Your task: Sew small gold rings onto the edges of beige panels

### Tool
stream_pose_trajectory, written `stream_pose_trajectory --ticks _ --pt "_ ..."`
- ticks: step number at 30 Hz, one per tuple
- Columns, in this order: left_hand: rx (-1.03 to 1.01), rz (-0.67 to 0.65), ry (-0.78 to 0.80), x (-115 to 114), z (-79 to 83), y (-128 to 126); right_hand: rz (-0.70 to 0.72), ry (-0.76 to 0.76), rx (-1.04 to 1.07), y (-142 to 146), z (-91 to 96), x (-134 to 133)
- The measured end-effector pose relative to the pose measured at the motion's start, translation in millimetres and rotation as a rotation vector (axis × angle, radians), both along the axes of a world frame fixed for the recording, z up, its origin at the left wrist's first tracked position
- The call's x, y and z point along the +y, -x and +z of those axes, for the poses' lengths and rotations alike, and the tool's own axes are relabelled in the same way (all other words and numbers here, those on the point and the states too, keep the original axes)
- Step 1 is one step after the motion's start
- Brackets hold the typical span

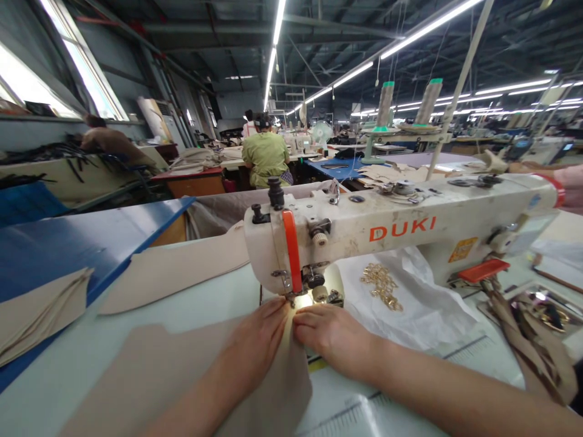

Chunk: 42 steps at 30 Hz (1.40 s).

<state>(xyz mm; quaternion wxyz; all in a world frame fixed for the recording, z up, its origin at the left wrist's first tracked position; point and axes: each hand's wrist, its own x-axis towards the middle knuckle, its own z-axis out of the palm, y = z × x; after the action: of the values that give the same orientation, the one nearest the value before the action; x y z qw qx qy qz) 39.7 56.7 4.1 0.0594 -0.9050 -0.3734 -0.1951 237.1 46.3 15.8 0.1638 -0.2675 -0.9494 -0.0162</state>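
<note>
Far left, 10 o'clock: folded beige cut pieces [40, 315] on a blue board [91, 255]. Left hand [255, 343] lies flat on a beige fabric panel [155, 379], fingertips by the presser foot [291, 298] of the DUKI sewing machine [364, 233]. Right hand [334, 337] lies flat just beside it; hands apart, neither pinching. Cloth appears to be at the needle, mid-feed; next move calls for even, flat guiding. At 1 o'clock, brass fittings [381, 286] on white plastic sheeting [423, 309].

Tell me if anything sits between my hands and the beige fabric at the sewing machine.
Nothing visible does: the left hand and right hand both lie directly on the beige fabric, right at the sewing machine.
</note>
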Motion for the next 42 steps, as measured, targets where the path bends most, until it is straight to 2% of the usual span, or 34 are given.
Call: stream_pose_trajectory --ticks 8,12,21,26,32,37,42 --pt "0.020 0.020 -0.007 0 0.9 -3 -0.004 0.033 -0.012 0 2.4 -1" --pt "0.008 0.072 0.017 0 2.2 -4 -0.001 0.019 -0.006 0 1.9 0" --pt "-0.044 0.143 0.127 -28 13.1 3 0.097 -0.051 0.134 0 -9.7 -6" --pt "-0.093 0.169 0.212 -27 18.9 1 0.053 -0.073 0.116 -1 -12.1 -7" --pt "-0.112 0.195 0.264 -23 17.9 14 0.000 -0.072 0.020 6 -2.7 -12" --pt "-0.111 0.212 0.274 -52 18.3 35 0.115 -0.052 -0.025 22 1.5 -33" --pt "-0.139 0.233 0.273 -76 14.7 47 0.133 -0.045 0.017 31 -4.0 -51"
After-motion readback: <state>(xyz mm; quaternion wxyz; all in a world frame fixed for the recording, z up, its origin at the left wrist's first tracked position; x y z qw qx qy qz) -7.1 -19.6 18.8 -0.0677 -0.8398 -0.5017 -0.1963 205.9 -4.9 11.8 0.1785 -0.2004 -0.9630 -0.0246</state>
